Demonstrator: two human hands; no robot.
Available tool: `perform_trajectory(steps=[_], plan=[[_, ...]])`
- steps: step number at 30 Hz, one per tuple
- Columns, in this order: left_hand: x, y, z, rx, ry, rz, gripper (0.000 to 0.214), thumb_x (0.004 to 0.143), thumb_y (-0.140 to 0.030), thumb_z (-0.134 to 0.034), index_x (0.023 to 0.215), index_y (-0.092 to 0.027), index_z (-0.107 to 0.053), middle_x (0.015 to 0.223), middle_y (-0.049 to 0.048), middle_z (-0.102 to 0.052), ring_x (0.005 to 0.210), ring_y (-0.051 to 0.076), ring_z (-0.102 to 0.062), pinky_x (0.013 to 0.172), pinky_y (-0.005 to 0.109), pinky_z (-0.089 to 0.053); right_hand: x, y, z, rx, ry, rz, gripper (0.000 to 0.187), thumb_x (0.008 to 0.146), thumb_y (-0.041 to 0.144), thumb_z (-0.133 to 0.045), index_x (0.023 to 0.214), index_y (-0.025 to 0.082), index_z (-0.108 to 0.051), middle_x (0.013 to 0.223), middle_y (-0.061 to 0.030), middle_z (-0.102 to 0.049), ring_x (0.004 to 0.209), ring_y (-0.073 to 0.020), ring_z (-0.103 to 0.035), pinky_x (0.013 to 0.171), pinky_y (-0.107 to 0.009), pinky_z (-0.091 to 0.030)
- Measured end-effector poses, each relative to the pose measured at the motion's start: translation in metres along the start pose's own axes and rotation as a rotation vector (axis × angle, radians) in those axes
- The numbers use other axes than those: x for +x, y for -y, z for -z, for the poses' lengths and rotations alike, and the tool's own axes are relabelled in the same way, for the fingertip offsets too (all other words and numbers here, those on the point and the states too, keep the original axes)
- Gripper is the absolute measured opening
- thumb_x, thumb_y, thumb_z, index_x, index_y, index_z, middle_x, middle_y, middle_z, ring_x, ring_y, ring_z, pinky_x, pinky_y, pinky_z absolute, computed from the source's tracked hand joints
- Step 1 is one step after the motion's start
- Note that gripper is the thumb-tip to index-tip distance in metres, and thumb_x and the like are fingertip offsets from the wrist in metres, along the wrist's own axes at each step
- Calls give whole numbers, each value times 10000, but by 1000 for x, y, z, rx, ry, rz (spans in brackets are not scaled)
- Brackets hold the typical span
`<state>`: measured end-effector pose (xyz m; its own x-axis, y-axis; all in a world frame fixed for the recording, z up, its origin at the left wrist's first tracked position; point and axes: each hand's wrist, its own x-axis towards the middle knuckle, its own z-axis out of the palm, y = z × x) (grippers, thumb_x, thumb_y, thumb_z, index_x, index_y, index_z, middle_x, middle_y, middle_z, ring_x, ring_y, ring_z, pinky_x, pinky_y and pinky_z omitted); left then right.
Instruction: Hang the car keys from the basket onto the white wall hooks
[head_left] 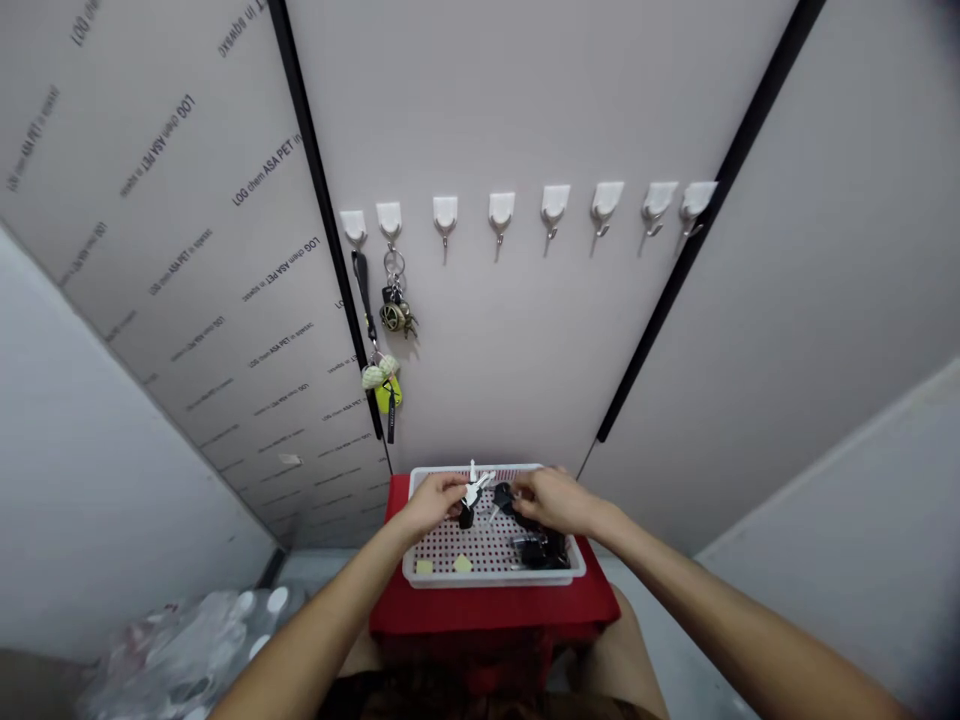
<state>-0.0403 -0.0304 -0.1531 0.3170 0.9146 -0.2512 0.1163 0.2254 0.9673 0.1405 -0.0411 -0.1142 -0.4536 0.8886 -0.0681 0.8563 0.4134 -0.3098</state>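
My left hand (435, 502) is closed over the left part of a white perforated basket (495, 578). Pinched in its fingertips is a bunch of silver keys (475, 492), with a black piece hanging below. My right hand (553, 500) reaches in from the right, its fingers closed around a black-headed key (503, 497); part of that key is hidden by the fingers. Below my right hand, more black keys (541, 551) lie in the basket's near right corner. Two small pale yellow pieces (463, 564) rest near its front side.
The basket stands on a red-covered stool (495, 608) against a grey wall. A row of white hooks (501, 208) crosses the wall. A bronze-coloured keychain (393, 316) and a strap with a yellow-green tag (388, 394) hang at the left. Bagged plastic bottles (202, 640) lie on the lower left.
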Motion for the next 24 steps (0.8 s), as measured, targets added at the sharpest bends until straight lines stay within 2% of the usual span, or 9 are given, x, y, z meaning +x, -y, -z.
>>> perform_trajectory(steps=[2,3,7,10,12,14,17,21,24], plan=[[-2,-5,-2,-131,30,-18,186,587,-205,-462,735,-108,-520,492,-41,-442,427,41,-379,464,176,-301,5,9,1,131,-173,36,260,614,257,-438,844,182,-533,744,-30,-576,661,-132,-497,622,-239,-350],[-2,-7,-3,-188,43,-26,177,574,-211,-481,710,-107,-527,512,-31,-465,452,45,-400,479,177,-310,8,13,0,213,-218,59,291,614,250,-445,890,182,-508,776,-30,-568,668,-123,-494,621,-229,-354],[-1,-10,-7,-350,14,-33,173,525,-242,-542,636,-110,-523,533,-14,-506,498,64,-443,501,188,-330,18,22,-16,507,-212,58,349,607,200,-454,955,174,-442,716,-6,-551,538,-78,-469,505,-184,-358],[-2,-11,-7,-433,-57,-44,179,517,-252,-560,611,-109,-508,511,-15,-502,482,64,-446,490,188,-330,24,24,-25,652,-221,8,242,627,189,-415,862,158,-463,590,23,-508,464,-61,-425,436,-167,-334],[-4,-13,-6,-496,-54,-59,195,516,-253,-571,625,-105,-507,557,-1,-521,523,69,-467,523,193,-345,28,23,-27,715,-269,-29,144,646,206,-383,740,151,-477,528,33,-464,453,-60,-411,434,-169,-339],[-6,-16,-4,-528,-30,-59,231,499,-238,-592,667,-105,-505,603,7,-532,562,75,-483,558,203,-357,32,21,-25,774,-331,-75,126,652,239,-376,670,150,-463,525,33,-448,459,-63,-414,447,-180,-360],[-8,-20,-2,-511,-26,-50,317,463,-161,-615,747,-115,-481,582,-13,-518,555,74,-488,575,215,-365,36,18,-21,866,-399,-117,142,644,278,-390,675,151,-447,573,25,-457,476,-71,-434,470,-202,-393],[-6,-23,-1,-474,-114,-70,311,511,-130,-562,795,-132,-437,581,-33,-504,507,50,-469,524,189,-350,37,16,-19,902,-423,-121,179,657,288,-365,723,146,-453,651,-3,-487,549,-93,-476,525,-233,-418],[-4,-27,-2,-403,-134,-105,267,541,-126,-526,792,-133,-436,564,-42,-492,487,39,-451,485,165,-317,33,17,-18,715,-399,-121,243,657,248,-359,847,143,-469,749,-38,-512,645,-121,-493,602,-273,-410]])
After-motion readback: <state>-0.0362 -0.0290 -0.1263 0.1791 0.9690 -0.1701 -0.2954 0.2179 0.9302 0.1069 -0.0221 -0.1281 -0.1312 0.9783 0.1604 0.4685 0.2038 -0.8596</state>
